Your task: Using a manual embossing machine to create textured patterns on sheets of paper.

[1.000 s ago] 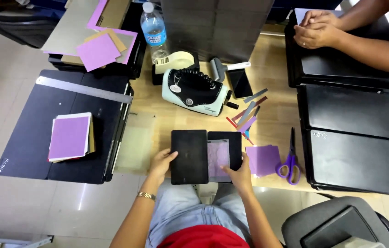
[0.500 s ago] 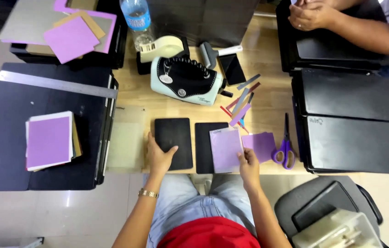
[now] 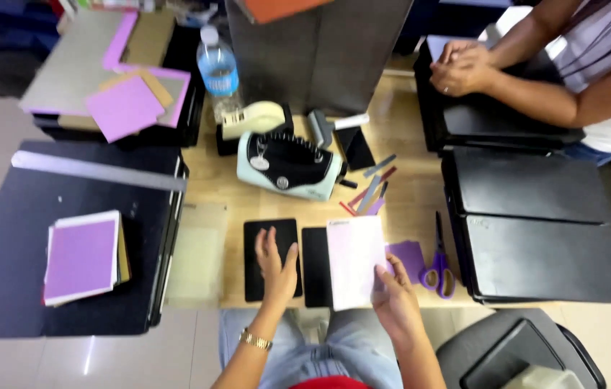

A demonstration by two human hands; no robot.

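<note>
- Left hand (image 3: 277,261) now lies spread flat on the black rectangular plate (image 3: 271,258) near the wooden desk (image 3: 406,194)'s front edge
- Right hand (image 3: 395,299) has lifted the pale lilac card sheet (image 3: 354,261) off the second black plate (image 3: 315,266), pinching its lower right corner; the folder is open

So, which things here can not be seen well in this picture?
- Right black plate, head view: mostly covered by the pale sheet in the right hand.
- Purple paper: partly behind that hand.
- Small strips: too small to identify.
- The other person: cut off by the frame edge.
</note>
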